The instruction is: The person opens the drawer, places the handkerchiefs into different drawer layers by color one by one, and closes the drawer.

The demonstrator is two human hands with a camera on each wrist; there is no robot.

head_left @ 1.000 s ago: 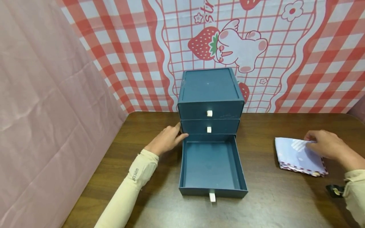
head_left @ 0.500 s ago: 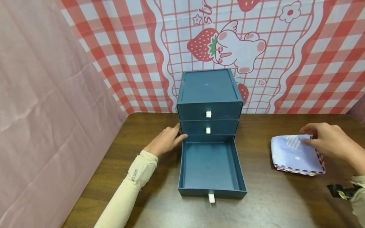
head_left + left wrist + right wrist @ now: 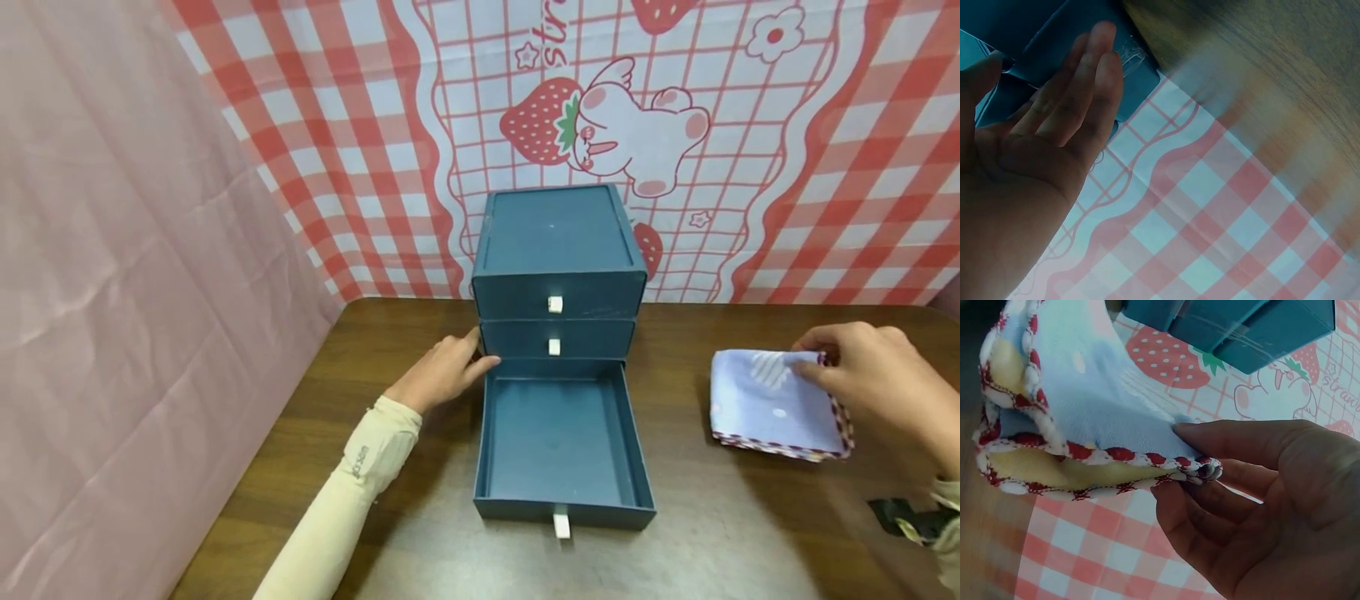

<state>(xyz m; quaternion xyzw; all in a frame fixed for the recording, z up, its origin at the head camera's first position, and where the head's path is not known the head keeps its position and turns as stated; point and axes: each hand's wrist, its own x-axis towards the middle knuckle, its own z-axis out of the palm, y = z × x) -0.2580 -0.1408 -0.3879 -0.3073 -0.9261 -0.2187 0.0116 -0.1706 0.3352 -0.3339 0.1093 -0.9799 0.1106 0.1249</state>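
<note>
A dark teal drawer unit [image 3: 558, 229] stands against the back cloth, its bottom drawer [image 3: 558, 433] pulled out and its two upper drawers closed. My left hand [image 3: 441, 371] rests against the unit's left side, thumb at the back corner of the pulled-out drawer; in the left wrist view its fingers [image 3: 1094, 87] lie nearly straight along the side. Right of the unit, my right hand [image 3: 873, 371] pinches the far right corner of a folded light blue cloth [image 3: 776, 408]. The right wrist view shows thumb above and fingers below the layered, red-and-white stitched edge [image 3: 1129, 453].
The wooden table [image 3: 697, 533] carries everything. Behind it hangs a red-and-white checked cloth [image 3: 360, 167] with strawberry prints, and a pink curtain [image 3: 150, 333] borders the left. A small dark strap piece [image 3: 911, 521] shows beside the right wrist.
My right hand has closed its fingers on the cloth's corner and shifted it slightly left and away from me. The left hand stays at the drawer unit.
</note>
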